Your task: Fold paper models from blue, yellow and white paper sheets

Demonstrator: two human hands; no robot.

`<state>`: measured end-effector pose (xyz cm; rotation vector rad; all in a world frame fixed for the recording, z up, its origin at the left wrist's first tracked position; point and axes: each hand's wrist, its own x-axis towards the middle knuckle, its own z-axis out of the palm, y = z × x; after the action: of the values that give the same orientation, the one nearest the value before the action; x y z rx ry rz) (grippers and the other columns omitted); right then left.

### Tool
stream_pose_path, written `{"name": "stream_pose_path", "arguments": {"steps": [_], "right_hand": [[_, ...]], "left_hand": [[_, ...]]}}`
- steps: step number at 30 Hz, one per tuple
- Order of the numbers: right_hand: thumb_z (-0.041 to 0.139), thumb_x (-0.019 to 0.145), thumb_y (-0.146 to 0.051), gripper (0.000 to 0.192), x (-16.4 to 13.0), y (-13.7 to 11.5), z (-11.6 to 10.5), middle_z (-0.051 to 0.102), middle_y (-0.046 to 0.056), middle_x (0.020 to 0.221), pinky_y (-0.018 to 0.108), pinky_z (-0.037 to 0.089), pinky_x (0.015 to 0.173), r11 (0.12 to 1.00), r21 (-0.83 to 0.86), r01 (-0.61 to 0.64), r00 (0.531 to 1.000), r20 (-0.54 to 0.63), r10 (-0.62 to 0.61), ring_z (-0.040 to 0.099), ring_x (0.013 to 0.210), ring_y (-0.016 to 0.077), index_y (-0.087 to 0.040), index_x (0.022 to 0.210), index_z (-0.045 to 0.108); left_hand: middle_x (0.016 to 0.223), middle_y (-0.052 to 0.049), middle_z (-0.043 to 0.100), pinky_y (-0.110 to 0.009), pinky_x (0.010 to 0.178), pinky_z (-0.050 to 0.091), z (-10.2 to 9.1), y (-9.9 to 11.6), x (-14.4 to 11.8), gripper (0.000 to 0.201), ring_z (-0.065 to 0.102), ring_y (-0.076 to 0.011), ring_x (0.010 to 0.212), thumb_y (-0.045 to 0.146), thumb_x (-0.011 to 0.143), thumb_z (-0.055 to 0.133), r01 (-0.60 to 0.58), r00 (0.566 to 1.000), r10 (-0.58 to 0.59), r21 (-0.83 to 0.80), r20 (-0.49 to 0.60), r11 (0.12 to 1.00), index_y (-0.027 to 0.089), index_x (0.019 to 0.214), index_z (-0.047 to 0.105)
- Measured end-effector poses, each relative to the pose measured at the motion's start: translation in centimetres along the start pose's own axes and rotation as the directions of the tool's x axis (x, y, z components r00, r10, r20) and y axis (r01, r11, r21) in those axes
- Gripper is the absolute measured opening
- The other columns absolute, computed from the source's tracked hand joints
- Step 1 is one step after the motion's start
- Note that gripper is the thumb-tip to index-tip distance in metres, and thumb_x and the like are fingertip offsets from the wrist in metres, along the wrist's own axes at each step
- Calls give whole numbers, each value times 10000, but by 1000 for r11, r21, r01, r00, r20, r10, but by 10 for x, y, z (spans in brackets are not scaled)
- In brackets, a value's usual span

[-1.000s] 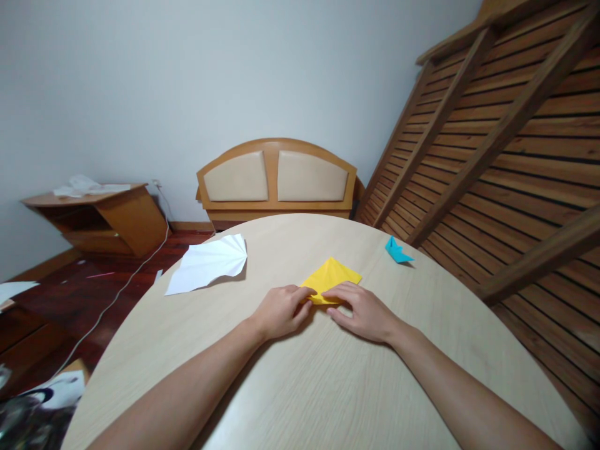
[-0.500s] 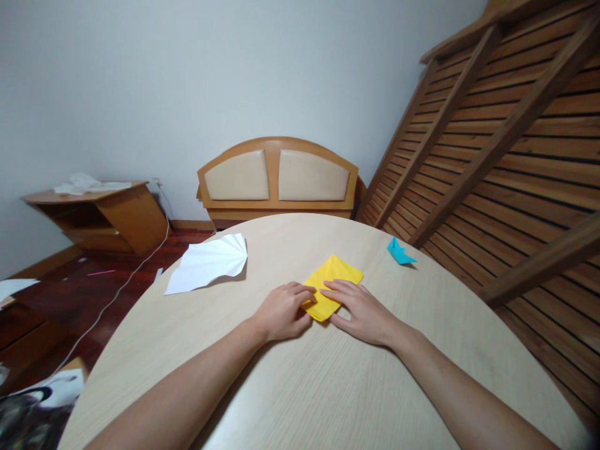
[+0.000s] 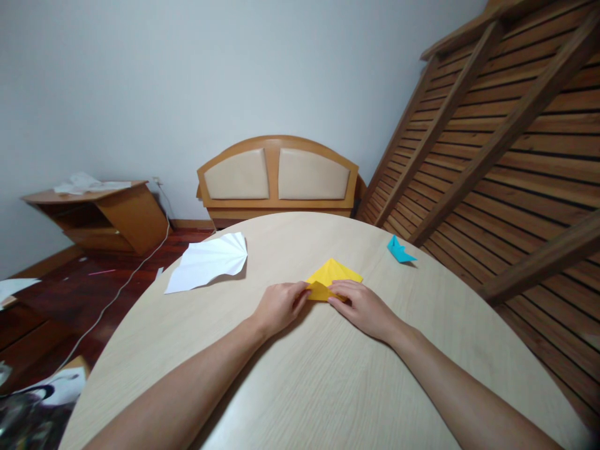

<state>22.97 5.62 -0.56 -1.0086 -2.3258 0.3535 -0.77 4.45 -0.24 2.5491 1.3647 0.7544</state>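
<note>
The left hand (image 3: 284, 306) and right hand (image 3: 363, 307) pinch the yellow paper (image 3: 332, 270), whose near corner, flat moments ago, now turns upward, so a fold seems underway.

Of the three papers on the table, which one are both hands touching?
The yellow paper, with the left hand and right hand at its near edge; the white paper and the blue folded paper lie untouched.

hands (image 3: 280, 307): L+R, bare | fingers (image 3: 345, 285): slim | forearms (image 3: 201, 375): bare to cam edge, taper twd wrists (image 3: 261, 327)
</note>
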Motion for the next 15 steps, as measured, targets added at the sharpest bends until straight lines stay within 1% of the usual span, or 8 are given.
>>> {"name": "stream_pose_path", "arguments": {"steps": [1, 3, 6, 10, 12, 15], "right_hand": [[577, 963, -280, 161, 1, -1, -1, 765, 60, 1028, 431, 542, 901, 1000, 0, -11, 1000, -10, 11, 696, 999, 250, -245, 1008, 727], [559, 976, -297, 165, 2, -3, -2, 761, 58, 965, 405, 547, 826, 999, -14, -37, 999, -37, 37, 700, 910, 240, -232, 960, 709], [532, 982, -295, 178, 2, -4, -4, 762, 52, 942, 414, 542, 820, 997, -46, -68, 991, -117, 62, 705, 884, 245, -241, 945, 697], [512, 964, -242, 192, 0, 0, -6, 764, 45, 1021, 431, 544, 882, 998, -55, -34, 982, -189, 23, 711, 955, 252, -268, 1030, 691], [492, 950, -197, 236, -1, 2, -8, 758, 39, 1049, 438, 542, 906, 999, -43, -10, 978, -210, 1, 708, 980, 248, -278, 1075, 675], [471, 920, -138, 267, -3, 4, -9, 746, 35, 1030, 435, 543, 911, 999, -12, 29, 968, -249, -31, 703, 979, 240, -279, 1066, 645]], "left_hand": [[884, -62, 769, -289, 673, 551, 1, 0, 0, 228, 725, -202, 727, 271, 1001, 478, 31, 999, -32, -19, -37, 999, 189, 1089, 672], [937, -67, 774, -305, 690, 558, 1, -1, 0, 242, 731, -211, 754, 308, 982, 527, 54, 994, -61, -77, -90, 996, 189, 1159, 641], [1005, -68, 772, -322, 739, 573, 2, -4, 0, 241, 736, -216, 827, 288, 938, 586, 13, 990, -34, -149, -140, 989, 198, 1157, 629], [1021, -74, 767, -326, 761, 591, 3, -8, 0, 198, 735, -200, 864, 205, 949, 524, -82, 974, 36, -203, -221, 976, 194, 1108, 641], [1038, -79, 766, -342, 802, 597, 4, -10, 0, 246, 733, -199, 907, 139, 928, 503, -158, 964, 105, -207, -245, 966, 191, 1120, 648], [1113, -81, 755, -373, 897, 587, 3, -12, 0, 381, 719, -195, 1014, 30, 866, 467, -266, 941, 195, -250, -275, 931, 193, 1153, 657]]}}
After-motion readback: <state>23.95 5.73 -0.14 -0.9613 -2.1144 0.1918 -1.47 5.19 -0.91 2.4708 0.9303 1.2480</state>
